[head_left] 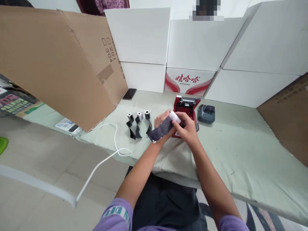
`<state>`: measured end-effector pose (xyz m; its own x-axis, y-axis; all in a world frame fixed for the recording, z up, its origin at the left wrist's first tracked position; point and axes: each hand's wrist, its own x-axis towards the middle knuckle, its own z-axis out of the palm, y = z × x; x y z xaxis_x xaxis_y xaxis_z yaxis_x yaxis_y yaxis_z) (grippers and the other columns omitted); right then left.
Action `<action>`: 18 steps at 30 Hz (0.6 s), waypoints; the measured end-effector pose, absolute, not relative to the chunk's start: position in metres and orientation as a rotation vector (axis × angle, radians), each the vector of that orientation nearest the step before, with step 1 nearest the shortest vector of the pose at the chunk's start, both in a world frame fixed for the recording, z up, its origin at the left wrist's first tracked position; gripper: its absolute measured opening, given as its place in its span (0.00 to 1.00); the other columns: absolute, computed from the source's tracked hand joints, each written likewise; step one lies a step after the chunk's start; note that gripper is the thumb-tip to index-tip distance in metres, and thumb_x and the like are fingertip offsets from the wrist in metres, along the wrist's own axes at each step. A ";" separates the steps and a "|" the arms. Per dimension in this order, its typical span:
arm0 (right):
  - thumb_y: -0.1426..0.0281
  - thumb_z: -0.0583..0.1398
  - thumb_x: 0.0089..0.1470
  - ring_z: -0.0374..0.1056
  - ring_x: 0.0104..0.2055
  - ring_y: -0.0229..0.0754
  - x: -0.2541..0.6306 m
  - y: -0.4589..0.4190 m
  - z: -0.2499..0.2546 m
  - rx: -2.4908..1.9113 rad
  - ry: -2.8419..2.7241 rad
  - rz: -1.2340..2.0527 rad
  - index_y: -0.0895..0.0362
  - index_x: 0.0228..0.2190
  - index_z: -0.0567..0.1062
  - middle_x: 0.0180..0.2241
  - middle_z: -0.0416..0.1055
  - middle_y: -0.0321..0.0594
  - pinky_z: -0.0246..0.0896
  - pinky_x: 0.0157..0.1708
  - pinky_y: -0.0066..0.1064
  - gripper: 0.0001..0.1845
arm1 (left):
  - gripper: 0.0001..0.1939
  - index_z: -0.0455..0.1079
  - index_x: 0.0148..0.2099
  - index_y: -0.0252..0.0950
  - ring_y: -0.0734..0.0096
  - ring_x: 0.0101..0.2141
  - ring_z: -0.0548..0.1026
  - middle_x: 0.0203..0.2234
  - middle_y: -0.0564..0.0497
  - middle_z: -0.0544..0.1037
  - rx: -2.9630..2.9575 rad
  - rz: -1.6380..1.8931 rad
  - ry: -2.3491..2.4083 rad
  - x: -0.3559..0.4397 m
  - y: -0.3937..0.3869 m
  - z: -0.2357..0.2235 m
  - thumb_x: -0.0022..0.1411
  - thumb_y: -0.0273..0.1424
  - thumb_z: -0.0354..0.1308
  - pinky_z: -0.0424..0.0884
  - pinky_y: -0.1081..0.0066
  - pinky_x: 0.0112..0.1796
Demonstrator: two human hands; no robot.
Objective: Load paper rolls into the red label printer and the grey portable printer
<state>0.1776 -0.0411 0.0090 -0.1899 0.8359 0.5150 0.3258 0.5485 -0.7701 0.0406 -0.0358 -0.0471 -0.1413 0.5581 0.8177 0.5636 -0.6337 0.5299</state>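
Note:
Between my hands is a white paper roll (175, 117) with a dark strip (160, 130) hanging from it toward the lower left. My right hand (187, 126) grips the roll from the right, thumb and fingers around it. My left hand (161, 119) is closed at the roll's left side, partly covered by the dark strip. Just behind my hands lies a red portable printer (194, 113) with its lid up, showing a metal roller. To the left stand three small rolls (140, 115) with dark strips trailing from them.
A dark grey device (206, 114) sits right of the printer. A phone (129, 94) lies near the white boxes (144, 77) at the back. A cardboard box (72, 57) stands left, another (288, 115) right. A white cable (116, 138) hangs over the front edge.

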 end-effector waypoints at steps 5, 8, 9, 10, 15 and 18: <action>0.61 0.63 0.57 0.73 0.43 0.48 0.184 -0.036 0.011 -1.005 -1.761 0.731 0.52 0.46 0.76 0.44 0.78 0.43 0.68 0.44 0.41 0.16 | 0.28 0.68 0.60 0.44 0.52 0.57 0.74 0.57 0.44 0.76 -2.036 -2.041 -1.504 0.044 -0.036 -0.050 0.58 0.40 0.67 0.63 0.53 0.62; 0.59 0.65 0.55 0.73 0.44 0.48 0.186 -0.031 0.011 -0.943 -1.679 0.909 0.52 0.45 0.77 0.43 0.78 0.44 0.70 0.45 0.41 0.18 | 0.30 0.66 0.61 0.43 0.54 0.58 0.72 0.58 0.43 0.75 -2.075 -2.051 -1.497 0.044 -0.035 -0.051 0.59 0.40 0.66 0.62 0.54 0.62; 0.58 0.66 0.54 0.74 0.44 0.47 0.187 -0.029 0.011 -0.914 -1.632 0.988 0.52 0.45 0.77 0.43 0.78 0.43 0.70 0.45 0.41 0.18 | 0.31 0.65 0.62 0.43 0.54 0.58 0.72 0.59 0.43 0.74 -2.077 -2.057 -1.478 0.044 -0.034 -0.051 0.59 0.41 0.66 0.62 0.54 0.62; 0.57 0.66 0.54 0.74 0.43 0.47 0.189 -0.027 0.011 -0.887 -1.577 1.066 0.52 0.44 0.77 0.42 0.78 0.43 0.71 0.44 0.40 0.19 | 0.32 0.64 0.63 0.42 0.54 0.58 0.72 0.59 0.42 0.74 -2.071 -2.062 -1.452 0.043 -0.033 -0.051 0.59 0.41 0.66 0.63 0.54 0.62; 0.52 0.67 0.50 0.75 0.39 0.46 0.204 -0.023 0.016 -0.825 -1.341 1.336 0.51 0.41 0.78 0.40 0.79 0.43 0.72 0.40 0.41 0.21 | 0.35 0.57 0.68 0.43 0.55 0.58 0.71 0.61 0.40 0.72 -2.073 -1.991 -1.378 0.043 -0.031 -0.053 0.62 0.42 0.63 0.66 0.53 0.59; 0.46 0.61 0.53 0.74 0.45 0.51 0.208 -0.024 0.019 -0.831 -1.335 1.396 0.50 0.41 0.77 0.44 0.78 0.46 0.72 0.43 0.46 0.23 | 0.35 0.54 0.69 0.43 0.55 0.58 0.71 0.61 0.40 0.72 -2.073 -1.928 -1.334 0.043 -0.031 -0.054 0.65 0.40 0.61 0.67 0.53 0.58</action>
<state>0.2080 -0.0238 0.0193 -0.2719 0.9503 0.1519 -0.1943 0.1004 -0.9758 0.0428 -0.0311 -0.0536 -0.1224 0.5576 0.8210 0.5719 -0.6365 0.5175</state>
